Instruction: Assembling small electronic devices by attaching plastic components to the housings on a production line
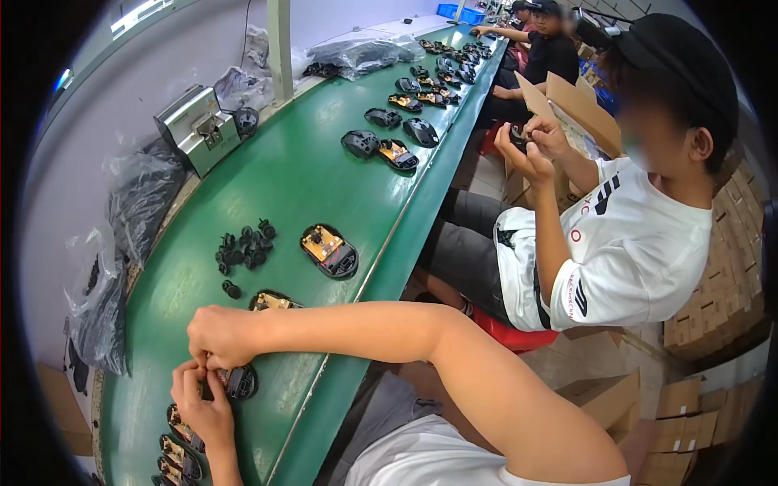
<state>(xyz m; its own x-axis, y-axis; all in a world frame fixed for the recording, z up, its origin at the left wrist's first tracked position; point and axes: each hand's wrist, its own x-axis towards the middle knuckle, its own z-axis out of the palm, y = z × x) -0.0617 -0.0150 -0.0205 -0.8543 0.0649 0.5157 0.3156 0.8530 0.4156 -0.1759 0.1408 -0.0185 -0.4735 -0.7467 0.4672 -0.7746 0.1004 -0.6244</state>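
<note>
At the near end, a row of open computer mice (180, 455) is seen on the green bench (275, 178), with their insides bare and no tops on. Just past them, the left hand (203, 405) and the right hand (223, 334) are brought together, fingers bent in and tips close, by an open mouse (241, 382). Whether a small part is pinched there cannot be told. Another open mouse (274, 300) is partly hidden by the right arm. A pile of small black wheels (247, 247) and one loose wheel (231, 289) are left unused, so the work seems only partly done. By the pile, one more open mouse (329, 251) is laid. Green room is left between that mouse and the farther group of black shells (361, 143) and open mice (398, 155). On the right, moving is bounded by the bench's long edge (304, 405), and on the left by plastic bags (146, 194) and a silver machine (198, 130). Beyond the edge, a small dark thing is held by a co-worker (624, 235).
</note>
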